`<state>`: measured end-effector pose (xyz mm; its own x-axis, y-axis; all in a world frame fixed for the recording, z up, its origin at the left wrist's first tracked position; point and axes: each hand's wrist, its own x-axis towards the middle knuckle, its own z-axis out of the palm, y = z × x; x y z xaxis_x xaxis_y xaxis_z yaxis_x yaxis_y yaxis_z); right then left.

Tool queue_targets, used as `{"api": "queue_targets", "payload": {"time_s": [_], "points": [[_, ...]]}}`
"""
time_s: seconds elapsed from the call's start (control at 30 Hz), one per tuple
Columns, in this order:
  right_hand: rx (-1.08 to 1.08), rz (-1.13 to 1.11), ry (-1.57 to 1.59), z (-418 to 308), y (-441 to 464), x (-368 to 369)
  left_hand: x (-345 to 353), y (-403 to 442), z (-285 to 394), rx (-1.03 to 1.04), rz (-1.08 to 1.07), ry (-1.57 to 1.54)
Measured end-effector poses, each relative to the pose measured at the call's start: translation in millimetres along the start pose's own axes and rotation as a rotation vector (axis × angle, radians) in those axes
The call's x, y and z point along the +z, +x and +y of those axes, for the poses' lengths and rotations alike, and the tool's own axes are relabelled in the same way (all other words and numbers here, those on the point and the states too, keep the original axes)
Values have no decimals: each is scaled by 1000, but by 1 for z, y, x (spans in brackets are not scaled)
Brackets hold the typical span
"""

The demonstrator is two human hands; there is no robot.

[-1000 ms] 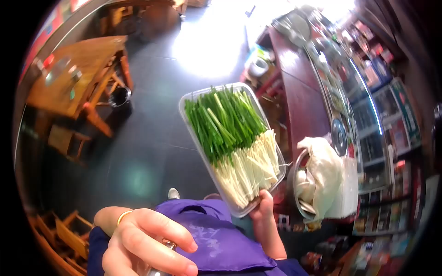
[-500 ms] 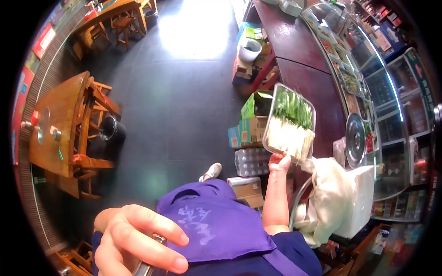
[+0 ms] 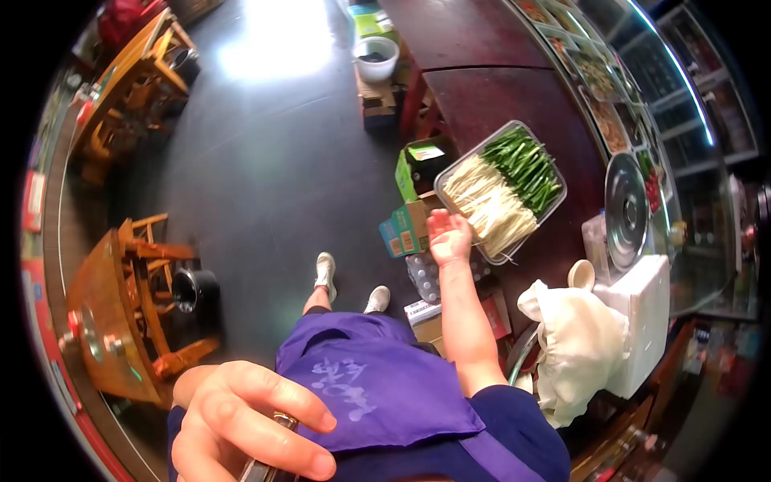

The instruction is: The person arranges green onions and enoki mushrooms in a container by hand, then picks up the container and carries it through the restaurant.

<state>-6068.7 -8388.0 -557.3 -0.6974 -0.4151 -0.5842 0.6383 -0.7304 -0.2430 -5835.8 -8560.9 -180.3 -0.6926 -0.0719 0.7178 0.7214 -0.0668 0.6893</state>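
Observation:
My right hand (image 3: 451, 239) is turned palm up at the lower left side of a clear plastic tray (image 3: 552, 215), gripping it there; its fingertips are partly hidden. The tray is tilted and overlaps the edge of the dark red table in view. Inside lie pale thin strands (image 3: 486, 201) that resemble enoki mushrooms, next to a row of cut green stalks (image 3: 526, 169) like chives. Close to the camera, my left hand (image 3: 245, 422) is curled around a dark object with a shiny metal edge (image 3: 269, 471). Most of that object is hidden.
A dark red table (image 3: 482, 92) runs along a glass display case with food trays. A round metal lid (image 3: 626, 210), a cream cloth (image 3: 574, 345) and a white box (image 3: 642, 321) are at the right. Cardboard boxes (image 3: 409, 225) stand below the table. Wooden tables and stools line the left.
The tray has gone from steeply tilted to flatter, its contents now facing up more. My right hand has shifted left and up, and both shoes now show. My left hand keeps its grip.

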Motion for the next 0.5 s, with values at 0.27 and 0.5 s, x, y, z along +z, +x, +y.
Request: {"api": "queue_targets", "payload": {"time_s": [0.27, 0.5], "points": [[-121, 366, -1010, 19, -84, -72, -70, 57, -65, -33, -148, -455], [227, 1310, -1468, 122, -353, -270, -95, 112, -122, 140, -98, -755]]}}
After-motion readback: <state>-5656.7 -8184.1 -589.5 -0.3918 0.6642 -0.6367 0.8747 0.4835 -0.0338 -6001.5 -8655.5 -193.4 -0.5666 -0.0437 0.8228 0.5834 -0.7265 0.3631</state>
